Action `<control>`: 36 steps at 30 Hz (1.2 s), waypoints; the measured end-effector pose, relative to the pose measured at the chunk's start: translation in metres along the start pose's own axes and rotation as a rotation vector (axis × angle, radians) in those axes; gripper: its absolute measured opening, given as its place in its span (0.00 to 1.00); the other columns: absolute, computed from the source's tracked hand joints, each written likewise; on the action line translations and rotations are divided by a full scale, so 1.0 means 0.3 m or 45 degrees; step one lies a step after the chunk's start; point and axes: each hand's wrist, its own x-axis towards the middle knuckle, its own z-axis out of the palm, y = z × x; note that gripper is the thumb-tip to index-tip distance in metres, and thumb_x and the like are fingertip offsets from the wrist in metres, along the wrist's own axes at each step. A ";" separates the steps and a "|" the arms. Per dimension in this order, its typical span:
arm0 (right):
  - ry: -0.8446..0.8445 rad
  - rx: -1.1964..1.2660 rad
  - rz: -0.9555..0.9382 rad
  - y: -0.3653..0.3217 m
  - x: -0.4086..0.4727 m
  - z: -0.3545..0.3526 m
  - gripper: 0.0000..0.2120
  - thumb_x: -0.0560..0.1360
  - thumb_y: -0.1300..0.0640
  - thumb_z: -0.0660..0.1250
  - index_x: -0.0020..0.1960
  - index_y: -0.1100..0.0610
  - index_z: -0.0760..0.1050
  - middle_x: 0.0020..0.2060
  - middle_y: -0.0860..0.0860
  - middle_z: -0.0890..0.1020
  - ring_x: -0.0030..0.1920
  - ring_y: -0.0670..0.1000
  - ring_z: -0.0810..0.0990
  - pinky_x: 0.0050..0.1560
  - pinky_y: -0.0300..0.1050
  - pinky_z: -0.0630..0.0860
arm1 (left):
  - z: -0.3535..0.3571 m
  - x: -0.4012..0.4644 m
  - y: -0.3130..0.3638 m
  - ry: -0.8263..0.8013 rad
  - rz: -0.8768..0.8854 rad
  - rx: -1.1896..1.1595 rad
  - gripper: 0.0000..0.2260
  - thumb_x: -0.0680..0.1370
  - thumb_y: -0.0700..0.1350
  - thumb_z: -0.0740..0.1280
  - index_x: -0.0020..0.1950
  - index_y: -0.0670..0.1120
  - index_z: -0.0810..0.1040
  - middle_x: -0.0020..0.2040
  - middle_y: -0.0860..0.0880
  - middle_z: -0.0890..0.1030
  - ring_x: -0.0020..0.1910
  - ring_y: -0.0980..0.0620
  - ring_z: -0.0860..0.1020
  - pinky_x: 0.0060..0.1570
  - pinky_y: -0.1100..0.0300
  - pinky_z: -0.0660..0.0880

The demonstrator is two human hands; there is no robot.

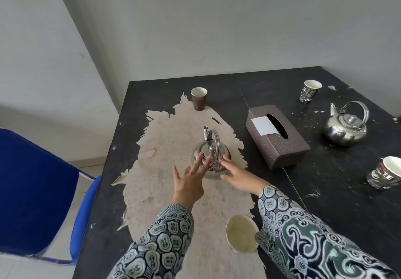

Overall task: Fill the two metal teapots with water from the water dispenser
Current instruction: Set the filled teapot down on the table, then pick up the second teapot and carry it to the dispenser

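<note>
A small metal teapot (209, 148) with its handle upright and lid on stands on the worn pale patch of the black table (338, 202). My left hand (189, 181) is spread open, its fingertips at the pot's near left side. My right hand (237, 175) reaches in from the right, fingers apart, tips touching the pot's right side by the handle base. Neither hand grips it. A second metal teapot (346, 128) stands at the far right of the table, apart from both hands. No water dispenser is in view.
A brown tissue box (277, 136) lies between the two teapots. Paper cups stand at the back (198, 97), back right (309, 91), right edge (386, 175) and near my right sleeve (240, 234). A blue chair (32, 194) is at the table's left side.
</note>
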 end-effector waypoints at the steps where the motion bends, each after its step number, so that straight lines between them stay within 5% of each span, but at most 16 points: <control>1: -0.013 -0.036 -0.005 0.003 0.002 0.002 0.29 0.79 0.56 0.57 0.75 0.53 0.47 0.76 0.46 0.42 0.75 0.49 0.48 0.73 0.48 0.52 | -0.004 0.009 -0.003 0.000 0.004 0.020 0.39 0.77 0.39 0.59 0.73 0.61 0.33 0.76 0.58 0.34 0.75 0.48 0.56 0.70 0.32 0.44; 7: -0.093 -0.232 0.054 -0.023 -0.019 -0.029 0.30 0.79 0.53 0.56 0.75 0.51 0.44 0.76 0.47 0.41 0.75 0.51 0.49 0.74 0.51 0.54 | -0.056 0.021 -0.006 -0.054 0.054 -0.049 0.36 0.77 0.39 0.58 0.74 0.60 0.38 0.77 0.56 0.38 0.76 0.50 0.53 0.65 0.27 0.40; 11: -0.282 -0.357 0.099 -0.059 -0.083 -0.076 0.22 0.78 0.54 0.56 0.72 0.54 0.59 0.72 0.54 0.64 0.69 0.55 0.66 0.67 0.49 0.64 | -0.105 -0.029 0.016 0.071 0.088 -0.150 0.34 0.78 0.42 0.59 0.75 0.58 0.41 0.78 0.53 0.42 0.77 0.51 0.50 0.62 0.26 0.35; 15: -0.271 -0.515 0.105 -0.105 -0.168 -0.127 0.17 0.78 0.55 0.51 0.61 0.60 0.72 0.55 0.59 0.77 0.54 0.57 0.75 0.58 0.48 0.69 | -0.193 -0.091 0.077 0.247 0.104 -0.227 0.27 0.79 0.43 0.59 0.75 0.56 0.54 0.77 0.54 0.55 0.75 0.53 0.58 0.64 0.27 0.36; 20: -0.292 -0.642 -0.037 -0.162 -0.287 -0.208 0.17 0.78 0.58 0.53 0.64 0.61 0.70 0.65 0.56 0.74 0.63 0.55 0.72 0.58 0.41 0.64 | -0.355 -0.160 0.205 0.420 0.115 -0.239 0.16 0.78 0.43 0.57 0.64 0.53 0.71 0.67 0.54 0.73 0.67 0.52 0.70 0.68 0.31 0.43; 26: -0.113 -0.699 -0.098 -0.130 -0.419 -0.394 0.15 0.78 0.58 0.54 0.62 0.55 0.72 0.62 0.52 0.76 0.62 0.53 0.73 0.63 0.46 0.67 | -0.494 -0.203 0.402 0.556 0.163 -0.202 0.13 0.77 0.44 0.57 0.58 0.52 0.76 0.61 0.53 0.78 0.61 0.50 0.75 0.68 0.41 0.59; 32: 0.033 -0.537 -0.139 0.107 -0.548 -0.652 0.12 0.77 0.61 0.57 0.55 0.60 0.76 0.53 0.56 0.82 0.45 0.50 0.78 0.52 0.41 0.71 | -0.511 -0.198 0.680 0.625 0.140 -0.248 0.13 0.77 0.43 0.57 0.56 0.51 0.77 0.59 0.52 0.80 0.58 0.48 0.77 0.59 0.49 0.66; 36: 0.289 -0.258 -0.115 0.313 -0.575 -0.803 0.11 0.77 0.62 0.57 0.51 0.61 0.78 0.46 0.56 0.83 0.46 0.54 0.82 0.45 0.36 0.76 | -0.496 -0.144 0.830 0.625 0.155 -0.258 0.12 0.77 0.44 0.58 0.56 0.50 0.78 0.58 0.50 0.80 0.56 0.46 0.77 0.58 0.49 0.68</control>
